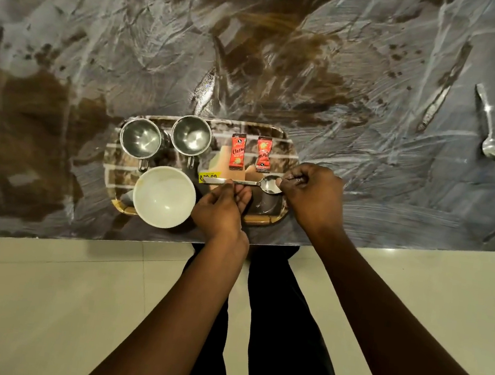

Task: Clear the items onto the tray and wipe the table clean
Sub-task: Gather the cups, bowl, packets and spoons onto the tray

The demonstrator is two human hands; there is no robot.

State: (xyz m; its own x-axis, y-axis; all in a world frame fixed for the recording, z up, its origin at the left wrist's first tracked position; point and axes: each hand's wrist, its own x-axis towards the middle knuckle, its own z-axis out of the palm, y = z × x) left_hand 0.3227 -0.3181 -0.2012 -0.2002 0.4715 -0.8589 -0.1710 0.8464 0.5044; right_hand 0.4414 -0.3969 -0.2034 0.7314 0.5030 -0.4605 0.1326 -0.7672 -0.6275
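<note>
Spoon (250,183) held above tray (267,222): light, rigid, slick steel. Left hand (221,212) fingers pinch handle; right hand (311,192) fingers curl on bowl tip. Mid-handle likely safest hold.

Kitchen or café: marble counter (381,48), steel cups (141,138), tiled floor (39,302).

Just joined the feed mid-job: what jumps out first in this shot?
The left hand and right hand hold a shiny steel spoon by its two ends over the marble-patterned rectangular tray. Two bright red sachets stand out at the tray's far right. A second steel spoon lies alone on the streaked grey-brown table, far right.
</note>
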